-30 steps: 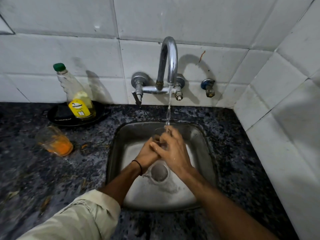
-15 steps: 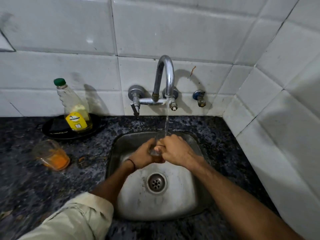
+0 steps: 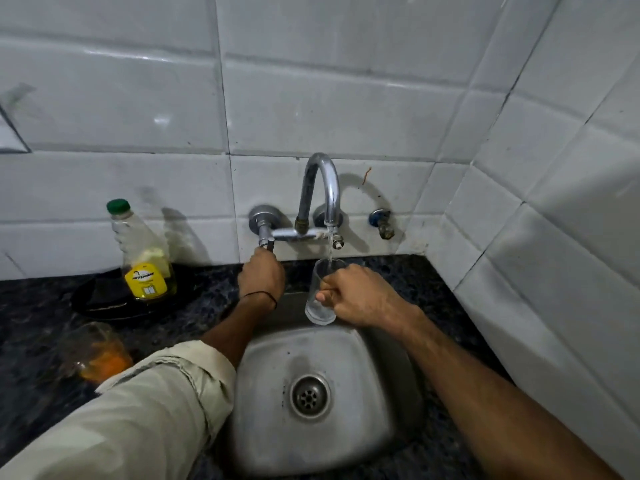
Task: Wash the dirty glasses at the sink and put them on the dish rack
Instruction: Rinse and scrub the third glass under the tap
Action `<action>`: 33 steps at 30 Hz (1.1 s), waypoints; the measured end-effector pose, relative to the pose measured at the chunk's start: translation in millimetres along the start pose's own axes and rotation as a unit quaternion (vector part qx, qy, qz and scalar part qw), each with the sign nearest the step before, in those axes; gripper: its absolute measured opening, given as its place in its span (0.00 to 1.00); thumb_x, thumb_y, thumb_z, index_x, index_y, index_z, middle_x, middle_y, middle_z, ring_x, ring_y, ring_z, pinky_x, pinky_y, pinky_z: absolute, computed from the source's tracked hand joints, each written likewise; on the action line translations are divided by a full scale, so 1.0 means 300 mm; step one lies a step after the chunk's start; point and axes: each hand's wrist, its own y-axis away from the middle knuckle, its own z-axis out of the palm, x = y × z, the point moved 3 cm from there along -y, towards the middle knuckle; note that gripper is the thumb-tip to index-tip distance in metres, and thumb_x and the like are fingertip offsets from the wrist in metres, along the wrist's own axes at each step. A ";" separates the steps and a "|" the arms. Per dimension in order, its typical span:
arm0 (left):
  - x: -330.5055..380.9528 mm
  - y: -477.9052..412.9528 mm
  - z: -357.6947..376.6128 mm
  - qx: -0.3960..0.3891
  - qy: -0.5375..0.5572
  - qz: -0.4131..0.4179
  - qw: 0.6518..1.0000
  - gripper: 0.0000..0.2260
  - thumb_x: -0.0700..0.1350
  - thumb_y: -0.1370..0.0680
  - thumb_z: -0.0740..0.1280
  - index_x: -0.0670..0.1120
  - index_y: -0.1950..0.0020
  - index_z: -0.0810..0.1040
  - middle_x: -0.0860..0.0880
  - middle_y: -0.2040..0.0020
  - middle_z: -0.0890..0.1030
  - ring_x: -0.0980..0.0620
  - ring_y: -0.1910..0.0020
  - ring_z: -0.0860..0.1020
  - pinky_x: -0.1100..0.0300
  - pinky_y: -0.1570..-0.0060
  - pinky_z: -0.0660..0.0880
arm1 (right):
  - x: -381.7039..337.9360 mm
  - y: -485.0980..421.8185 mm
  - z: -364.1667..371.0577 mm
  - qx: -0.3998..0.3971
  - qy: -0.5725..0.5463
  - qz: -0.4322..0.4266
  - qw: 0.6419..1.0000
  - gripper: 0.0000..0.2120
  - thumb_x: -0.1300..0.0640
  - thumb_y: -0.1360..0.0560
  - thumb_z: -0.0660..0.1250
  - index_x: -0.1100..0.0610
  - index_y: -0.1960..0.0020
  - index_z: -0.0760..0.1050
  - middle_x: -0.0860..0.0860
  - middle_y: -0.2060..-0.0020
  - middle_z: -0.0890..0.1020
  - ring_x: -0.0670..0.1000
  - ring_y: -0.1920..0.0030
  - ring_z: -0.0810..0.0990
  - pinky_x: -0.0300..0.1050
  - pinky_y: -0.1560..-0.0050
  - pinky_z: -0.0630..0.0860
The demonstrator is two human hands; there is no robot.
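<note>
As water [image 3: 330, 244] falls into it, the glass [image 3: 320, 287] looks clear.

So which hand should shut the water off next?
Probably the left hand: it grips the tap handle. The right hand is busy holding the glass under the stream.

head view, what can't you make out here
- Dish rack: outside the head view's frame.
- Tap handle, lower end: covered by the left hand.
- Held glass, right side: hidden by the right hand.
- Orange-stained glass: blurred.
- Bottle label: too small to read.
</note>
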 end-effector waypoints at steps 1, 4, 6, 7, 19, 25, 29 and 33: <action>0.006 0.006 -0.008 0.007 -0.035 0.016 0.999 0.11 0.41 0.19 0.57 0.37 0.40 0.72 0.37 0.45 0.80 0.34 0.45 0.78 0.45 0.48 0.73 | 0.001 0.002 -0.001 0.002 -0.004 0.002 1.000 0.16 0.48 0.22 0.63 0.51 0.67 0.69 0.48 0.66 0.78 0.53 0.60 0.78 0.46 0.58 0.70; 0.007 0.005 -0.020 -0.006 -0.074 0.040 0.996 0.12 0.41 0.19 0.56 0.37 0.39 0.71 0.38 0.43 0.80 0.35 0.43 0.78 0.45 0.46 0.73 | 0.009 0.014 0.012 0.032 -0.088 0.019 0.995 0.17 0.52 0.22 0.65 0.54 0.68 0.73 0.46 0.71 0.79 0.45 0.65 0.80 0.42 0.62 0.73; -0.026 -0.005 -0.009 -0.068 0.000 -0.006 0.998 0.11 0.43 0.20 0.60 0.38 0.42 0.73 0.37 0.45 0.79 0.34 0.43 0.78 0.46 0.46 0.74 | 0.022 0.029 0.029 0.064 -0.293 0.048 0.953 0.16 0.58 0.20 0.65 0.58 0.66 0.79 0.48 0.69 0.84 0.44 0.66 0.83 0.38 0.61 0.76; -0.047 0.004 0.001 -0.112 0.098 -0.045 0.988 0.11 0.46 0.22 0.63 0.40 0.46 0.76 0.38 0.49 0.80 0.35 0.46 0.79 0.47 0.47 0.75 | 0.031 0.033 0.045 0.085 -0.399 0.071 0.910 0.15 0.59 0.19 0.65 0.61 0.62 0.81 0.52 0.67 0.85 0.48 0.65 0.85 0.39 0.61 0.77; -0.025 0.322 0.027 -0.200 0.436 0.095 0.872 0.24 0.38 0.28 0.76 0.52 0.35 0.74 0.54 0.41 0.82 0.62 0.41 0.79 0.66 0.43 0.75 | -0.056 0.019 0.416 0.084 -0.908 0.300 0.281 0.16 0.54 0.20 0.58 0.58 0.64 0.75 0.54 0.71 0.78 0.52 0.69 0.76 0.44 0.61 0.71; -0.069 0.352 0.011 -0.148 0.429 0.086 0.887 0.23 0.40 0.30 0.77 0.47 0.36 0.78 0.49 0.43 0.84 0.51 0.41 0.81 0.49 0.36 0.76 | -0.030 0.090 0.410 -0.002 -0.827 0.327 0.457 0.20 0.50 0.15 0.52 0.60 0.55 0.75 0.55 0.69 0.76 0.52 0.67 0.73 0.44 0.66 0.72; -0.071 0.403 -0.008 -0.142 0.401 0.099 0.900 0.22 0.42 0.29 0.77 0.46 0.36 0.79 0.49 0.44 0.84 0.51 0.42 0.82 0.47 0.37 0.76 | -0.004 0.163 0.388 -0.020 -0.646 0.301 0.701 0.14 0.52 0.16 0.55 0.57 0.48 0.77 0.55 0.57 0.79 0.53 0.58 0.78 0.49 0.55 0.77; -0.070 0.449 -0.041 -0.134 0.372 0.108 0.912 0.20 0.42 0.29 0.77 0.46 0.38 0.80 0.50 0.44 0.84 0.52 0.42 0.82 0.46 0.37 0.76 | 0.009 0.201 0.358 -0.008 -0.525 0.145 0.838 0.17 0.66 0.26 0.63 0.53 0.40 0.75 0.49 0.46 0.80 0.48 0.46 0.78 0.43 0.50 0.75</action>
